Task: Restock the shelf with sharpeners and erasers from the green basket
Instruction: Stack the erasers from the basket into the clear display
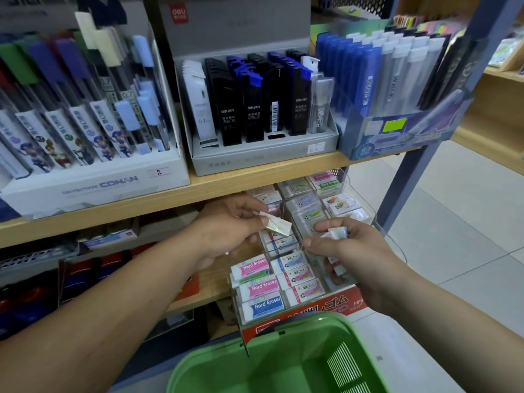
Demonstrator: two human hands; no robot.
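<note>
The left hand (226,228) pinches one eraser (279,226) above the display box (334,304) on the lower shelf (218,275). The right hand (351,253) has its curled fingers (326,226) around small erasers (337,232). The box looks nearly full and the green basket (255,361) seems empty, so I judge restocking almost finished.

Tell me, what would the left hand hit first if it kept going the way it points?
Probably the clear eraser display; the eraser the left hand pinches would touch first. Depth is unclear, and the right hand is close.
</note>
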